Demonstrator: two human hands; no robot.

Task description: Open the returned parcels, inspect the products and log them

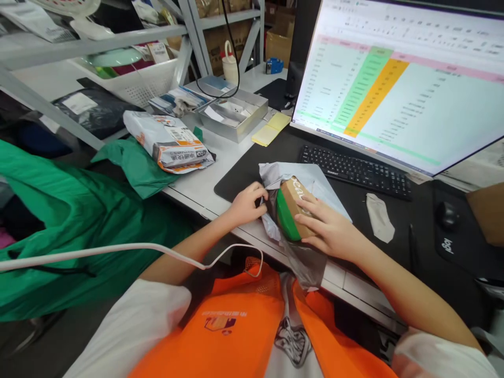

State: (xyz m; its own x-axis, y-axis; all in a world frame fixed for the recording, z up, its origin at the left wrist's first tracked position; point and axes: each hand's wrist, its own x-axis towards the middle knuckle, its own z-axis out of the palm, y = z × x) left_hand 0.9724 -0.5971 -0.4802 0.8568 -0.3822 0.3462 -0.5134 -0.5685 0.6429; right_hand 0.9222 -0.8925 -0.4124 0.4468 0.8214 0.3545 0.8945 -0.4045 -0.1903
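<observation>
A brown cardboard box (292,195) with a green band and white lettering lies partly inside an opened plastic mailing bag (321,181) at the desk's front edge. My left hand (249,203) is closed, its curled fingers pinching the bag's left edge beside the box. Across the right side of the box rests my right hand (333,228), fingers spread and touching the cardboard; its thumb is hidden. Crumpled grey plastic (303,262) hangs below the box over the desk edge.
Behind the bag are a keyboard (354,170) and a monitor (394,89). A mouse (447,215) sits to the right. On the left lie a wrapped parcel (169,142), a grey tray (236,118) and green fabric (79,220). A white cable (157,247) crosses in front.
</observation>
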